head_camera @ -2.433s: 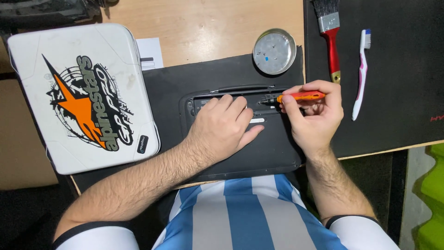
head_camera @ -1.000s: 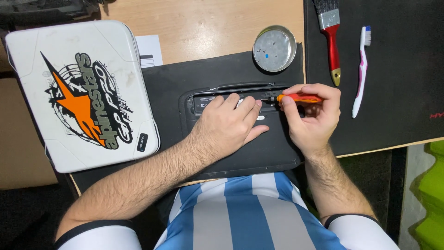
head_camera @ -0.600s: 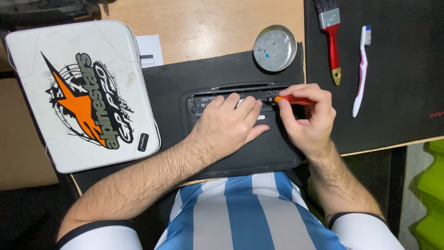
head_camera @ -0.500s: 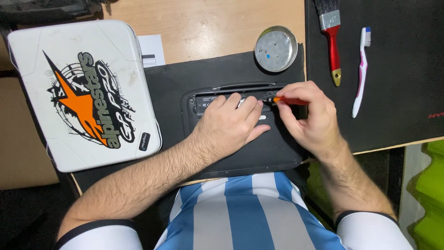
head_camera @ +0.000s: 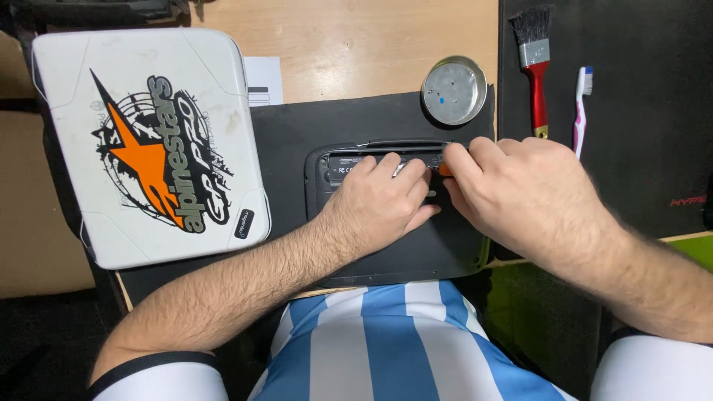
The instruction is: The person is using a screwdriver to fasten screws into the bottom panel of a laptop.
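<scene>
A black device with an open recess [head_camera: 334,167] lies bottom-up on a dark mat at the desk's front edge. My left hand [head_camera: 379,204] rests flat on it, fingers spread over the recess. My right hand [head_camera: 520,197] covers the device's right side and grips an orange-handled screwdriver [head_camera: 445,169]; only a small piece of the orange handle shows between thumb and fingers. The tool's tip is hidden under my fingers.
A round metal tin [head_camera: 454,90] stands just behind the device. A red-handled brush [head_camera: 536,70] and a pink toothbrush [head_camera: 580,108] lie on the black mat [head_camera: 653,89] at the right. A white laptop with an orange star sticker [head_camera: 148,141] sits at the left.
My right hand has turned over the screwdriver and slid left, so the orange handle, earlier plainly visible, is now almost hidden. My left hand has stayed on the device.
</scene>
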